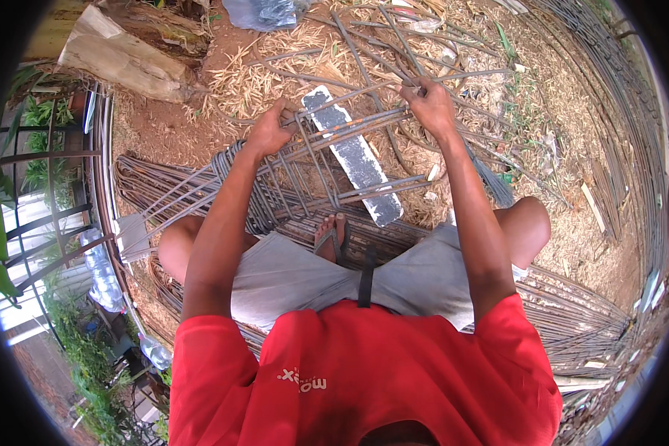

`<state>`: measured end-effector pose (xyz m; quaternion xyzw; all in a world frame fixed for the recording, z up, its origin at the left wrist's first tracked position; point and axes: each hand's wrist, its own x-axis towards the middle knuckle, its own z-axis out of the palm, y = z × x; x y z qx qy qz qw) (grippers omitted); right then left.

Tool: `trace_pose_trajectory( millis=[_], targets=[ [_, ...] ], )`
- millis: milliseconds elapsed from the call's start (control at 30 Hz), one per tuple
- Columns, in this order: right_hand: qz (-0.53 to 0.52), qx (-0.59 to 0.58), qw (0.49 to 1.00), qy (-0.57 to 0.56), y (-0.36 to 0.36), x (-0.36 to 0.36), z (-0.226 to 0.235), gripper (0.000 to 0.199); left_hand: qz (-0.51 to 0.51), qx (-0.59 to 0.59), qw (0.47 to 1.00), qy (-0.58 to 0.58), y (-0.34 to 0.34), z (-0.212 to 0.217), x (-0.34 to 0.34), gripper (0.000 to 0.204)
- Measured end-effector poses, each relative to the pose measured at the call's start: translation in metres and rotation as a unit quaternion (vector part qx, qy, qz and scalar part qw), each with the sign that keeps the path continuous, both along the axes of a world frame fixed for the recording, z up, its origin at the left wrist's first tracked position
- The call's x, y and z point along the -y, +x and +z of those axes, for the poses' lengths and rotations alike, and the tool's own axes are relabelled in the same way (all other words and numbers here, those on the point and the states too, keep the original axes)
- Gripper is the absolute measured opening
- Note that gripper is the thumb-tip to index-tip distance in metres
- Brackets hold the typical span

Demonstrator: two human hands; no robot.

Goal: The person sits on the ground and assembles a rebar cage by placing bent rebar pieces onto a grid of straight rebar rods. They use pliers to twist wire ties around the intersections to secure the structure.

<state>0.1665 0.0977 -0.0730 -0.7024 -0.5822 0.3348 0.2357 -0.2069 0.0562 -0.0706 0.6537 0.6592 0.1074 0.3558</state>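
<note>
The person sits low, in a red shirt [364, 372] and grey shorts [290, 275], with one bare foot in a sandal [330, 236] pressed against the work. The work is a cage of steel rods [305, 171]: long bars joined by square rings, lying across the knees and reaching away from the body. I take this cage as the landmark.

At the near left end of the cage, many rings are bunched together. Under the cage, towards the far side, lies a flat grey block [353, 156] that seems to serve as a support. The left hand [269, 132] is closed around the upper left corner of the cage, where a ring meets a long bar. The right hand [430, 104] is closed on the upper right part, with fingers pinched at a bar; it may hold a thin tie wire or a small hook there, but this is too small to be sure.

I judge that the step in hand is fixing a ring to the long bars at its correct place. The next move calls for a steady left grip, so the ring does not slide, while the right fingers twist tightly at the crossing.

Beyond the cage, loose rods [394, 44] lie on dry leaves. To its far left stands a piece of tree trunk [126, 56], and to its right a long stack of rods [624, 134].
</note>
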Motion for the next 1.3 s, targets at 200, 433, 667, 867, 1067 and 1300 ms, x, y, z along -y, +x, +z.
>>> trace_pose_trajectory(
  millis=[200,433,667,867,1067,1300],
  targets=[
    [0.228,0.016,0.969,-0.096,0.041,0.037,0.042,0.026,0.015,0.085,0.996,0.03,0.009,0.001,-0.006,0.03],
    [0.392,0.127,0.908,-0.078,0.044,0.096,0.016,0.038,-0.01,-0.037,0.999,0.039,0.016,0.004,-0.003,0.039],
    [0.402,0.118,0.902,-0.102,0.044,0.092,0.001,0.03,0.015,-0.021,0.999,0.021,0.017,0.001,-0.002,0.042],
    [0.416,0.063,0.891,-0.172,0.053,0.085,-0.003,0.03,0.01,-0.019,1.0,0.011,0.013,-0.006,-0.004,0.035],
    [0.413,0.025,0.902,-0.127,0.059,0.091,-0.019,0.03,0.012,-0.048,0.998,0.04,0.012,-0.005,-0.002,0.036],
    [0.428,-0.053,0.884,-0.183,0.061,0.077,-0.034,0.032,0.019,-0.093,0.994,0.059,0.013,-0.011,0.0,0.038]
  ],
)
